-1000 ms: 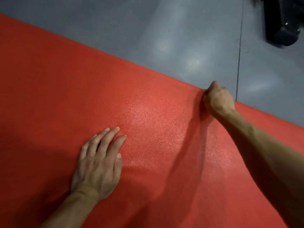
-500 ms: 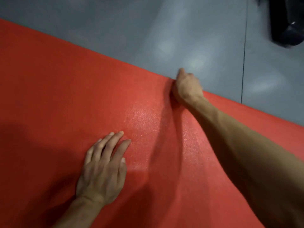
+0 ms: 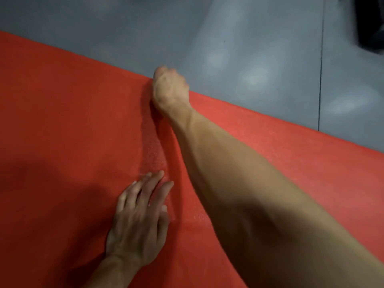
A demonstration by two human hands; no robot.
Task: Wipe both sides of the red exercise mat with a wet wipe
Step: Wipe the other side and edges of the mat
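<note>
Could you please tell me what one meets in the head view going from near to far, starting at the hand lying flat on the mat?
left hand, pressed flat on the red mat → right hand, curled at the mat's far edge → grey floor → dark object at the top right corner.

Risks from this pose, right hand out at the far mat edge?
1. The right hand is curled at the far edge of the red foam exercise mat, partly over the grey floor; whatever it holds could drag across the floor. No wipe is visible.
2. Only the flat left hand pins the mat, so it may slide or bunch.
</note>
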